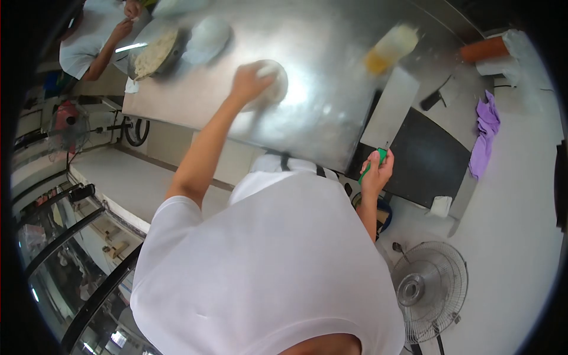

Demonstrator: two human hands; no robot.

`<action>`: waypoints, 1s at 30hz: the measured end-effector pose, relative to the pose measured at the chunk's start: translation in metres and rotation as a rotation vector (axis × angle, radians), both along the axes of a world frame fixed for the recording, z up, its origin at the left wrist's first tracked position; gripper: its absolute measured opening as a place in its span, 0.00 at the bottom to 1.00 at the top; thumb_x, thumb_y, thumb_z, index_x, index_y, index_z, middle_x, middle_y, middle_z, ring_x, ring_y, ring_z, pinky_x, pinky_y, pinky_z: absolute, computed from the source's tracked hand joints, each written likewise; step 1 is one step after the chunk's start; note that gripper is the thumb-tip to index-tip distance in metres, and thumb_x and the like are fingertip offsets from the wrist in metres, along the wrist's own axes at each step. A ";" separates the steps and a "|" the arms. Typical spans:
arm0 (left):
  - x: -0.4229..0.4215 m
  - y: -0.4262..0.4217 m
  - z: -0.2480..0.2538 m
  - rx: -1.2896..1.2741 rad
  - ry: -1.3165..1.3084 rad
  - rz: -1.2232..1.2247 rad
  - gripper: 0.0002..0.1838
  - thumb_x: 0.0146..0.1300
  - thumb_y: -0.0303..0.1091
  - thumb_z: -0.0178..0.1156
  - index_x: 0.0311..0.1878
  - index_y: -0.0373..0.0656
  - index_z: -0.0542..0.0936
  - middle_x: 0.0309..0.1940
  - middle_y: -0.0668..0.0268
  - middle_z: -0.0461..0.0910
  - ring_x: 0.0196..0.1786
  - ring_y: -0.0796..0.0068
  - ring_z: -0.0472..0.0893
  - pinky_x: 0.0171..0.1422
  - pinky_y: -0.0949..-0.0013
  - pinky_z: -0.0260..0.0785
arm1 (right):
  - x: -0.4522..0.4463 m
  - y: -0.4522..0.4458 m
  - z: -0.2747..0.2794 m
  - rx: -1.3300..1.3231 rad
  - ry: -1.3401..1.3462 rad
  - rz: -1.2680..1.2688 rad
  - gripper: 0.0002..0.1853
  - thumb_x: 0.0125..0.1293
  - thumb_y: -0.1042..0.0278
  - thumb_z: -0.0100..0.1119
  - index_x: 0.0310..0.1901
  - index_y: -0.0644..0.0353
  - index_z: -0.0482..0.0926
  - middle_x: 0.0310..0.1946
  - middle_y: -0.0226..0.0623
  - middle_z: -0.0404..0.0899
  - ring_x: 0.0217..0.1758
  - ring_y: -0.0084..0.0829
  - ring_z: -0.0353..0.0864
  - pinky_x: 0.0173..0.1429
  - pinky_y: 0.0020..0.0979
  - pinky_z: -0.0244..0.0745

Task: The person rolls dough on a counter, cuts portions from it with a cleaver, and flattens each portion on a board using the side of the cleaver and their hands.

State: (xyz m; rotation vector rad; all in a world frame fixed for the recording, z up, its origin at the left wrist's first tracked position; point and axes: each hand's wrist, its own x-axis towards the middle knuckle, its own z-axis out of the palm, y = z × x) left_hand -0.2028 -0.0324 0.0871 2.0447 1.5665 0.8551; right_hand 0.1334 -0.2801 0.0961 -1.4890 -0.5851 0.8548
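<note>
Broad, pale-metal cleaver with a green handle (390, 109): its blade is reaching across the edge of the flat black panel (435, 157); the right grip (378, 167) is closing around the handle. Round, whitish, blurred item (277, 89): resting on the shiny metal desk (316, 127); the left grip (251, 81) is covering part of it, how tightly I cannot tell. Clear container with yellow contents (391, 48): sitting near the blade's far end.

No legible text, labels or numbers.
</note>
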 end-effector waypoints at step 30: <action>0.073 -0.092 -0.065 -0.143 -0.243 -0.052 0.18 0.56 0.27 0.77 0.50 0.41 0.86 0.45 0.58 0.84 0.47 0.62 0.84 0.54 0.64 0.78 | -0.013 -0.005 -0.020 -0.196 -0.522 0.365 0.14 0.73 0.69 0.65 0.49 0.64 0.70 0.28 0.46 0.79 0.28 0.42 0.84 0.36 0.40 0.76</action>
